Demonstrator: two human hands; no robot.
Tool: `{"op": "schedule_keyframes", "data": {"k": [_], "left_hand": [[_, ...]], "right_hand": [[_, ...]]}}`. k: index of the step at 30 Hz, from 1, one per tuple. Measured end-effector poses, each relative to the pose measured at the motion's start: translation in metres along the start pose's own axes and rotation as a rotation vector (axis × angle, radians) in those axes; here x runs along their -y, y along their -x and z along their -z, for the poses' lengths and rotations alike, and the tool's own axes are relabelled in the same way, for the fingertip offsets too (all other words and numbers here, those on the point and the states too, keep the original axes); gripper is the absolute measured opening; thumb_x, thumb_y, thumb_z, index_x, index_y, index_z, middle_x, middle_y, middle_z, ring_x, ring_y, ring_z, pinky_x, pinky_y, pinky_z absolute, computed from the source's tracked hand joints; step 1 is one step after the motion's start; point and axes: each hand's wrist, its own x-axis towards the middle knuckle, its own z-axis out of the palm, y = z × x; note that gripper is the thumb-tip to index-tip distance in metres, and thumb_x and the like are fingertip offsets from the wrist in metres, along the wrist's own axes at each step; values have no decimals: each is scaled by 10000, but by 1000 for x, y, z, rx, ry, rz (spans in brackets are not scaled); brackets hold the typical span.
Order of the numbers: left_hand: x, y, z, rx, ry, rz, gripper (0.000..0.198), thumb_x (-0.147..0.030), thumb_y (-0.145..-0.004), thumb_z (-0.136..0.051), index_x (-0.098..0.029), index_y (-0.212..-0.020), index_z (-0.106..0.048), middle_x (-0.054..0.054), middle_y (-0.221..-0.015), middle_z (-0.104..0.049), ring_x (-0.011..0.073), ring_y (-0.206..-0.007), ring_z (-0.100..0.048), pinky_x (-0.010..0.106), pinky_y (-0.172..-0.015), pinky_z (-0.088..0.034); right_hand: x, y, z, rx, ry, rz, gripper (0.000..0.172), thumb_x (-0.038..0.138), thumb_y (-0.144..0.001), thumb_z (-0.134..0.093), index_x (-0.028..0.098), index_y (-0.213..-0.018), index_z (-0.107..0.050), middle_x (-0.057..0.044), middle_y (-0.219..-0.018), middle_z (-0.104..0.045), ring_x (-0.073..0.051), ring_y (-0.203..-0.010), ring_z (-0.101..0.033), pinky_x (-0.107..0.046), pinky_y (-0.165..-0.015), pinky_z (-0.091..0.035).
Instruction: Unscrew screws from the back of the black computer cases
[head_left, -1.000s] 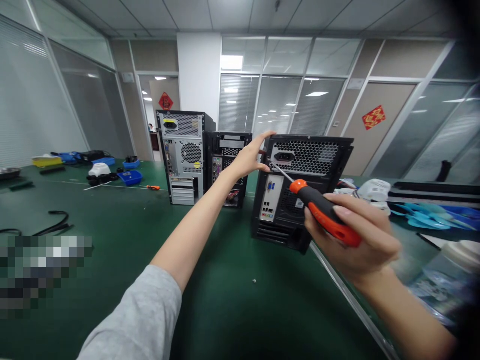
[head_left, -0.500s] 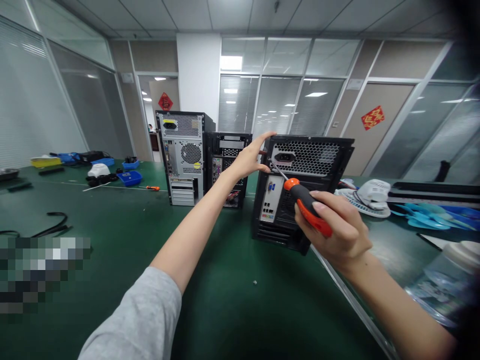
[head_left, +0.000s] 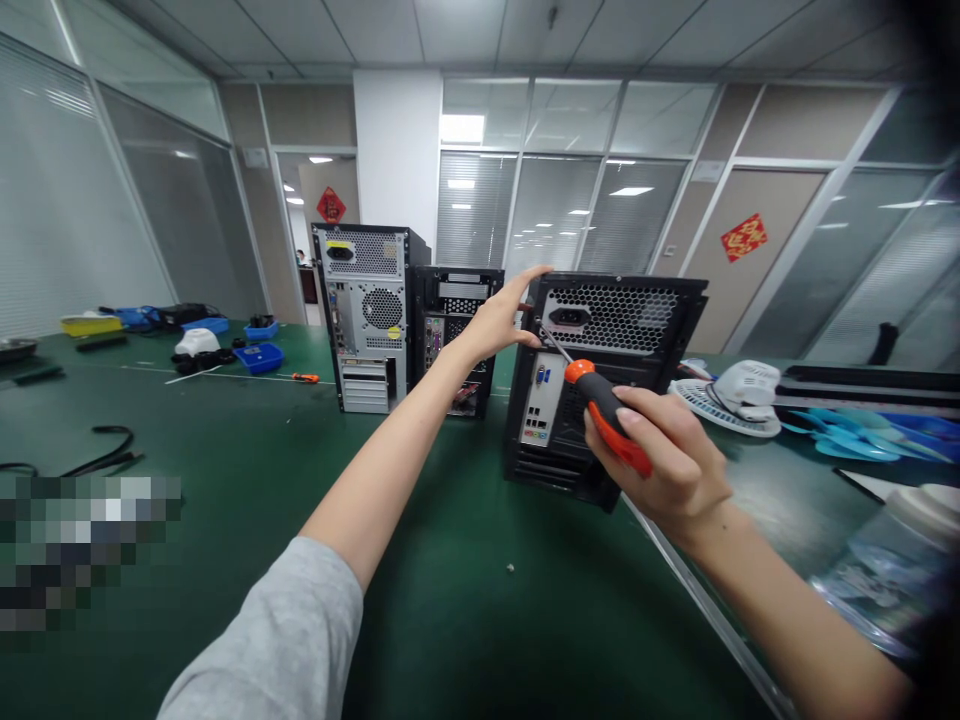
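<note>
A black desktop computer case (head_left: pixel 570 430) stands with its back panel towards me. My left hand (head_left: pixel 499 318) grips its upper left edge, the index finger along the top corner and the thumb lower against the side. The other fingers are partly hidden. In my right hand (head_left: pixel 667 455) is a screwdriver (head_left: pixel 600 395) with a black and orange-red handle, my fingers wrapped round it. Its thin shaft slants up to the left, and the tip meets the back panel's left edge beside the power socket. Whether a screw sits under the tip is too small to tell.
A silver-backed computer case (head_left: pixel 371 310) and another black case (head_left: pixel 457 345) stand to the left. Farther left lie an orange screwdriver (head_left: pixel 305 378) and blue trays (head_left: pixel 259 357). A tiny metal piece (head_left: pixel 510 568) lies in front. At right are fan parts (head_left: pixel 739 390) and a clear bottle (head_left: pixel 881 575).
My right hand and the screwdriver handle have shifted slightly left, with the tip still at the case's edge. My left hand stays in place.
</note>
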Motion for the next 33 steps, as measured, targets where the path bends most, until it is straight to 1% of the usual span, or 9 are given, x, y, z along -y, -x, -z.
{"op": "schedule_keyframes", "data": {"k": [3,6,12,21,23,27,30,32,33], "left_hand": [[1,0,0,-12,11,-1,897,-140,-604,-709,-358,-1384,-323,56,-1529,-290,305,-1115,-564,499,-939,-470],[1,0,0,-19,16,1,893,-129,-593,-713,-355,-1372,-340,52,-1528,-296,296,-1103,-571,482,-930,-479],[1,0,0,-23,18,-4,884,-138,-596,-722,-370,-1365,-353,41,-1528,-297,288,-1083,-575,490,-915,-486],[-1,1,1,-21,12,7,903,-117,-576,-723,-355,-1365,-355,44,-1518,-310,279,-1076,-577,489,-932,-478],[-1,1,1,-20,8,7,907,-125,-579,-726,-356,-1370,-349,45,-1521,-303,280,-1081,-575,485,-933,-479],[0,0,0,-12,10,-3,890,-151,-599,-716,-349,-1379,-337,63,-1532,-282,297,-1123,-559,476,-931,-479],[-1,0,1,-12,14,-25,859,-148,-614,-687,-331,-1377,-336,74,-1531,-286,308,-1171,-533,472,-942,-473],[-2,0,0,-16,15,-35,858,-128,-606,-672,-313,-1376,-340,80,-1527,-293,304,-1189,-520,460,-950,-469],[-3,0,0,-18,15,-34,863,-117,-598,-668,-305,-1375,-344,82,-1523,-299,298,-1183,-524,451,-949,-470]], "right_hand": [[0,1,-1,2,5,-6,529,90,-692,-747,220,-1114,-456,-114,-1063,-652,-189,-850,-658,-306,-634,-582],[1,3,-1,-14,22,0,554,93,-672,-765,190,-1125,-463,-137,-1050,-657,-202,-856,-660,-316,-652,-582],[0,4,-2,-26,-12,-1,579,85,-669,-760,204,-1152,-463,-131,-1114,-643,-202,-887,-657,-317,-673,-579],[0,2,-5,-28,13,-25,581,102,-681,-757,203,-1163,-449,-121,-1054,-654,-194,-862,-662,-311,-675,-583],[2,-2,-5,-10,27,-31,545,111,-704,-740,223,-1154,-453,-101,-1046,-660,-186,-853,-664,-300,-657,-581],[7,-19,-3,45,95,-11,422,114,-731,-711,201,-1093,-512,-98,-982,-679,-186,-811,-674,-258,-608,-556],[13,-35,-2,95,164,4,295,126,-782,-655,246,-1033,-557,-60,-960,-688,-158,-761,-676,-220,-559,-525],[17,-44,-2,93,223,7,211,145,-796,-648,250,-966,-583,-48,-905,-685,-139,-706,-666,-199,-495,-484],[19,-46,-2,85,244,4,195,144,-793,-653,244,-948,-589,-49,-892,-683,-129,-685,-658,-192,-482,-469]]}}
